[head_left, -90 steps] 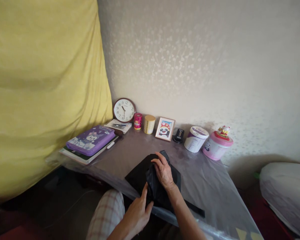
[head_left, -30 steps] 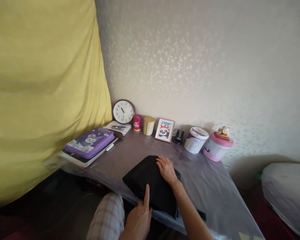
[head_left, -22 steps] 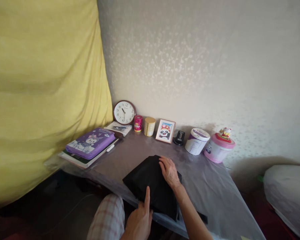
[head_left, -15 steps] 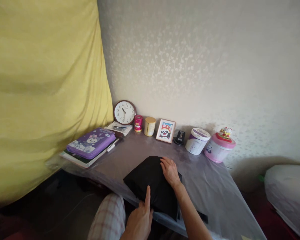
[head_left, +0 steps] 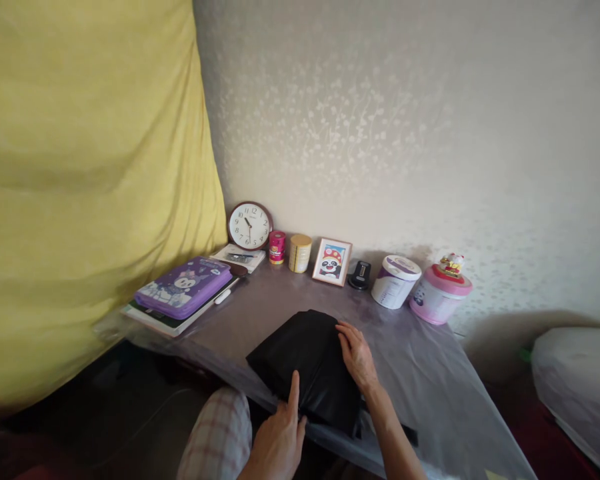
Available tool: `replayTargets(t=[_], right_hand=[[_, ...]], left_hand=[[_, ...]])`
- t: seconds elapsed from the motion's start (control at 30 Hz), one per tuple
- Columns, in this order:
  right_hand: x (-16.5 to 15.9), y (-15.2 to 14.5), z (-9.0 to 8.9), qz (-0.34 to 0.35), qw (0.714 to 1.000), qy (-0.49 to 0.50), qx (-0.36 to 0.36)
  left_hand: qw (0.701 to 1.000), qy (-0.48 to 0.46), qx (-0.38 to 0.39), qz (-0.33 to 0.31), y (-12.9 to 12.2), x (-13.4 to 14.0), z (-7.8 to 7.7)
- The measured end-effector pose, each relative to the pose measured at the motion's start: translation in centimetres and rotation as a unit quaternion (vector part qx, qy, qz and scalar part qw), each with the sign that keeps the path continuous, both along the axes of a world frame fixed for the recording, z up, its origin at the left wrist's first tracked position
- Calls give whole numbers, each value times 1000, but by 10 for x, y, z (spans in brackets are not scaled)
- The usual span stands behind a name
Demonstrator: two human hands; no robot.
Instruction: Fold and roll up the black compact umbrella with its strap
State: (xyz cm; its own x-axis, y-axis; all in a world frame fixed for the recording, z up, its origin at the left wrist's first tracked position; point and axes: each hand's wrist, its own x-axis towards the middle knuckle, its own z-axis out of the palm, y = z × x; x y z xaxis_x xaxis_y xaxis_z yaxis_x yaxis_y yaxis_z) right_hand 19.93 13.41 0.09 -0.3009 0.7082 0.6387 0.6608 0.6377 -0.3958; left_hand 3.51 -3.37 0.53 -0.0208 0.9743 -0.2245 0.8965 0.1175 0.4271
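Head view: see black fabric (head_left: 290, 343) under the straight forefinger of the left hand (head_left: 281, 430) and leftward of the right hand's (head_left: 359, 357) bent, touching fingers, with grip unclear.

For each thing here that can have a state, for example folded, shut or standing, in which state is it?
Black cloth: folded, slightly raised.
Left hand: touching the cloth, index finger stretched out.
Right hand: touching the cloth's right side.
Purple case: shut, lying flat.
Clock: upright, showing about half past ten.
Yellow tin: upright, lid on.
Picture frame: standing, leaning back.
White tub: lid on.
Pink tub: lid on.
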Motion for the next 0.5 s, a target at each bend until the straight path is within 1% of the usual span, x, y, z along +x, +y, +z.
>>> replayTargets(t=[0.13, 0.3, 0.4, 0.5], right_hand=[[35, -7, -8, -15, 999, 31, -33], [72, -25, -30, -77, 991, 82, -66], [80, -34, -38, -107, 983, 102, -109], [77, -41, -39, -107, 979, 119, -126]], left_hand=[[1000, -9, 12, 5, -1, -2, -3], [999, -23, 30, 5, -2, -5, -7], [999, -26, 37, 4, -2, -7, -12], [999, -25, 46, 2, -1, -9, -18]])
